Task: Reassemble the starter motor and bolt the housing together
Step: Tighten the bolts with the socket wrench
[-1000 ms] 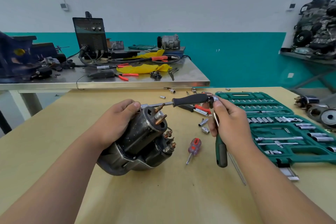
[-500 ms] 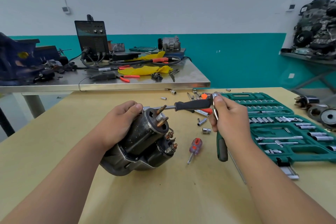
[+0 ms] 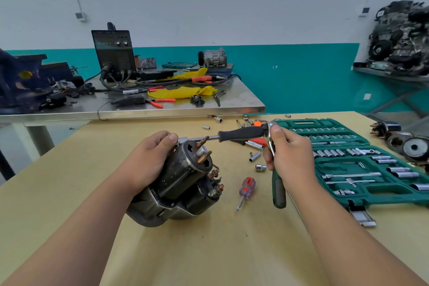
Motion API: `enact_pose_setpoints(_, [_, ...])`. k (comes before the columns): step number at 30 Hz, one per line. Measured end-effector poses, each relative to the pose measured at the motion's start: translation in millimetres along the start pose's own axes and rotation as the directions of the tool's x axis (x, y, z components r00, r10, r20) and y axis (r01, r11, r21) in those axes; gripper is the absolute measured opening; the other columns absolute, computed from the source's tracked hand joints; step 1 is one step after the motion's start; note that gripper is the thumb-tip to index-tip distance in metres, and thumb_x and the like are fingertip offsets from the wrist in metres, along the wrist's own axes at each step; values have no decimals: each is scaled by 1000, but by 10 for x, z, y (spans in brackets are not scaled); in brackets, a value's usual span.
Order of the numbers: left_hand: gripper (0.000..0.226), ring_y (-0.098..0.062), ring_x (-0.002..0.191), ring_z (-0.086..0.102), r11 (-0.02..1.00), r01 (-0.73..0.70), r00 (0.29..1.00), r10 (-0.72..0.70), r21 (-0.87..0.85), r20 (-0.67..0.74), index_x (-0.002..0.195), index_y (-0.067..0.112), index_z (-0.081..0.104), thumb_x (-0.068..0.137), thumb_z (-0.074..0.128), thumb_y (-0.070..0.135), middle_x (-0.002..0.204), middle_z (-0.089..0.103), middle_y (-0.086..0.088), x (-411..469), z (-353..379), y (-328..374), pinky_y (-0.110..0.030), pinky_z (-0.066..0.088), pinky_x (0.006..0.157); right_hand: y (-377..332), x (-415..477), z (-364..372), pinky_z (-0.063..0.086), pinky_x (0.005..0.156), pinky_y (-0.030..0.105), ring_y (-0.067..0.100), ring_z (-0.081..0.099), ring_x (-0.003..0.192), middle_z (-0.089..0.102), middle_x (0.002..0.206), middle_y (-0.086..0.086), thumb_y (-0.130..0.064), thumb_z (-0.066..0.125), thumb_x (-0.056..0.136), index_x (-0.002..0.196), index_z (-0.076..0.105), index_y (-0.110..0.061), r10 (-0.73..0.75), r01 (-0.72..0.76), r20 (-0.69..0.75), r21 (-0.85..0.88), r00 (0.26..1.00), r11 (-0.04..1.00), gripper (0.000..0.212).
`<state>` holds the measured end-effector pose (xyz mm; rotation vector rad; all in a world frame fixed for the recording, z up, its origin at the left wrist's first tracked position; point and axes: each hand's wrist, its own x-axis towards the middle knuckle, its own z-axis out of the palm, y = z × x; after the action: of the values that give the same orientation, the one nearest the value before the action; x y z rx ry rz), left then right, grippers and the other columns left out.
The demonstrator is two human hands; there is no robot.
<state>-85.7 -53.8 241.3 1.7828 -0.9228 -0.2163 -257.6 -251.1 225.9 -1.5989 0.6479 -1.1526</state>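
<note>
The dark starter motor [image 3: 183,181] lies tilted on the yellow table, its end cap with copper studs facing up and right. My left hand [image 3: 146,160] grips its body from the left, thumb on the cap's rim. A black-handled extension driver [image 3: 241,133] runs level from the cap's top edge to the right. Its far end meets the chrome head of a ratchet, whose green handle [image 3: 278,190] hangs downward. My right hand [image 3: 287,155] grips this ratchet just below the head.
A red-handled screwdriver [image 3: 247,189] and loose sockets [image 3: 255,157] lie between the motor and the open green socket case [image 3: 394,199]. More motor parts [image 3: 408,146] sit at the far right. A cluttered steel bench [image 3: 162,111] stands behind the table.
The black driver handle has dipped slightly at its right end. Both hands keep the same hold, and the motor stays in place.
</note>
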Motion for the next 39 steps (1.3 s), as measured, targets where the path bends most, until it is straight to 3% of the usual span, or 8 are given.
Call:
enact_pose_setpoints(9, [36,-4,53,52,999,-11,1000,11,-38,1,70,25,58,101,44,37,59,56,10,0,4,-4,-21,43,56,26,-4,14,39,36,22,12,47,35,56,45,5,-34,47,97,60,59,-13,-6,5,-19,-23,1000,1000,44])
enact_pose_setpoints(23, [22,-5,56,58,999,-24,1000,24,-34,-8,81,23,60,98,53,34,62,64,9,32,-7,-67,-24,47,55,-257,178,-97,47,43,23,11,56,41,68,55,5,-33,46,98,86,70,-14,191,-80,278,-365,942,928,33])
enact_pose_setpoints(25, [28,-5,58,61,1000,9,999,-10,-10,-46,80,28,65,98,49,44,67,68,10,81,-6,-87,-28,45,62,-300,225,-204,49,43,25,16,61,48,71,65,8,-15,42,98,101,69,-12,123,-65,377,-162,918,985,27])
enact_pose_setpoints(27, [34,-5,64,66,998,54,998,-55,-14,-39,84,31,69,96,47,53,75,73,9,131,-8,-90,-30,46,68,-294,248,-341,51,47,28,26,67,58,72,87,10,7,37,91,120,59,-31,52,-124,495,113,867,986,52])
enact_pose_setpoints(29, [39,-10,67,69,995,91,996,-91,-28,-14,86,29,72,94,46,57,78,74,4,173,-12,-90,-33,48,70,-212,249,-412,56,59,30,31,71,71,60,119,-1,15,38,87,120,47,-59,-11,-33,620,59,785,998,82])
enact_pose_setpoints(32, [42,-17,70,71,993,118,993,-117,-22,8,88,22,72,93,48,56,81,75,-3,214,-12,-84,-37,52,72,16,139,-382,57,80,28,14,71,87,43,135,-19,9,44,90,123,33,-71,-81,307,717,-192,692,932,87])
enact_pose_setpoints(36, [47,-24,74,68,991,135,991,-135,1,15,94,11,69,94,49,54,91,72,-15,274,-6,-82,-44,52,84,305,-29,-353,45,97,17,-8,51,116,21,144,-33,5,55,89,129,33,-59,-272,614,707,-283,652,737,78])
enact_pose_setpoints(39, [45,-20,72,68,989,149,989,-148,-8,16,93,13,70,94,50,53,89,73,-13,288,-3,-85,-39,52,81,427,-4,-363,56,85,31,22,56,115,29,152,5,1,74,77,136,47,-24,-451,844,724,-364,522,394,70])
